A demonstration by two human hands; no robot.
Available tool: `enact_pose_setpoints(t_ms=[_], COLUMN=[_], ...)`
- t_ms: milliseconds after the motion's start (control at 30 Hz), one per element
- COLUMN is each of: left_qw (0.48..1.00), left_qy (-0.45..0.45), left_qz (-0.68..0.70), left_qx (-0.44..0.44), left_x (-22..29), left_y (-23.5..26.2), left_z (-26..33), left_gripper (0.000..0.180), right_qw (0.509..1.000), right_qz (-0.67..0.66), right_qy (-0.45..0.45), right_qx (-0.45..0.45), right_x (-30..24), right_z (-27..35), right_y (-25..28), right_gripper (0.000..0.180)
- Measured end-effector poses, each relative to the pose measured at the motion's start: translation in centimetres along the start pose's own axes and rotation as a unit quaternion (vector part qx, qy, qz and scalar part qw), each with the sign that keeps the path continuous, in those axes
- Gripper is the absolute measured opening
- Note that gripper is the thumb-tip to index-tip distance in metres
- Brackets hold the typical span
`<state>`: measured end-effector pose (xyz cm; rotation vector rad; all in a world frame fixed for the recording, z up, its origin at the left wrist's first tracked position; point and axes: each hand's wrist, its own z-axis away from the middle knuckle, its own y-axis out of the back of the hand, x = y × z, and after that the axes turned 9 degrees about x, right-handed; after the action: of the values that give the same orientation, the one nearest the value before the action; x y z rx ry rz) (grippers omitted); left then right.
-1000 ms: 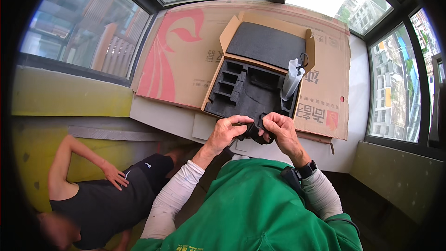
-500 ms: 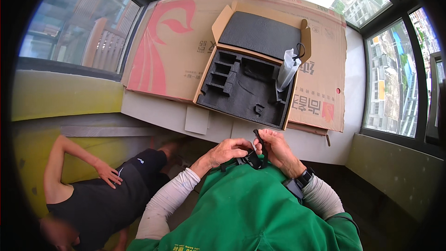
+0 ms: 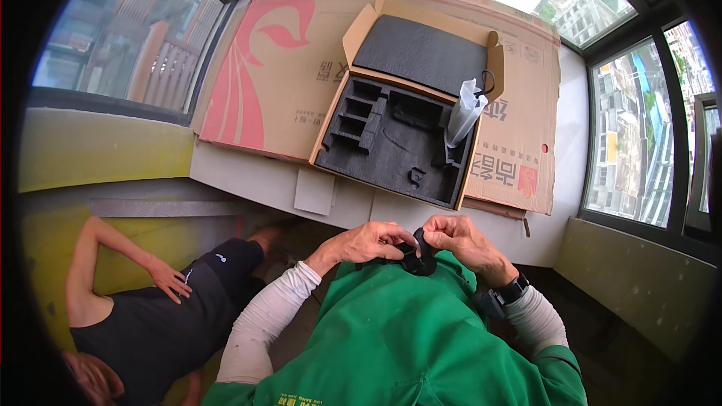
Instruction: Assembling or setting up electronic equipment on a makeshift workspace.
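Note:
Both my hands meet close to my chest over my green top. My left hand (image 3: 365,243) and my right hand (image 3: 459,238) together pinch a small black object (image 3: 416,258) between their fingertips; its exact shape is partly hidden by my fingers. Beyond my hands an open cardboard box (image 3: 353,45) lies on the ledge, lined with black foam (image 3: 391,139) cut into several compartments. A clear plastic bag (image 3: 465,113) with a thin black cord stands at the box's right side.
Flattened cardboard sheets (image 3: 263,83) cover the white window ledge (image 3: 248,180). Another person in dark clothes (image 3: 143,316) lies on the floor at my lower left. Windows surround the ledge. A dark watch sits on my right wrist (image 3: 515,288).
My hands have drawn back from the box's front edge toward my chest, carrying the small black object. The box now appears farther from my hands.

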<state>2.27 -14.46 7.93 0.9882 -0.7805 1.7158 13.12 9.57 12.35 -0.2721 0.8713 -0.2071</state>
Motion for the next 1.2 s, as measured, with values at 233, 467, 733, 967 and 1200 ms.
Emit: enact_pose_setpoints(t_ms=[233, 467, 733, 967, 1200], left_qw=[0.997, 0.971, 0.942, 0.938, 0.943], left_qy=[-0.012, 0.031, 0.019, 0.012, 0.013], left_qz=[0.054, 0.232, 0.333, 0.343, 0.328], left_qx=[0.048, 0.041, 0.038, 0.048, 0.047], left_x=[-0.2, -2.9, -5.3, -5.9, -5.2], left_y=[-0.6, -1.8, -2.6, -2.9, -2.3], left_z=[-0.2, 0.2, 0.0, 0.1, 0.4], left_gripper=[0.044, 0.045, 0.053, 0.051, 0.05], right_qw=[0.999, 0.978, 0.973, 0.983, 0.983], right_qz=[0.02, 0.182, 0.207, 0.166, 0.153], right_qy=[-0.015, 0.005, 0.005, -0.037, -0.055], right_qx=[0.027, 0.098, 0.102, 0.074, 0.085], right_x=[-0.1, 0.0, 0.6, 1.0, 1.1], right_z=[0.0, 0.5, -0.3, -0.7, -0.6], right_y=[-0.9, -2.0, -1.8, -1.7, -2.0], right_gripper=[0.026, 0.027, 0.023, 0.022, 0.022])
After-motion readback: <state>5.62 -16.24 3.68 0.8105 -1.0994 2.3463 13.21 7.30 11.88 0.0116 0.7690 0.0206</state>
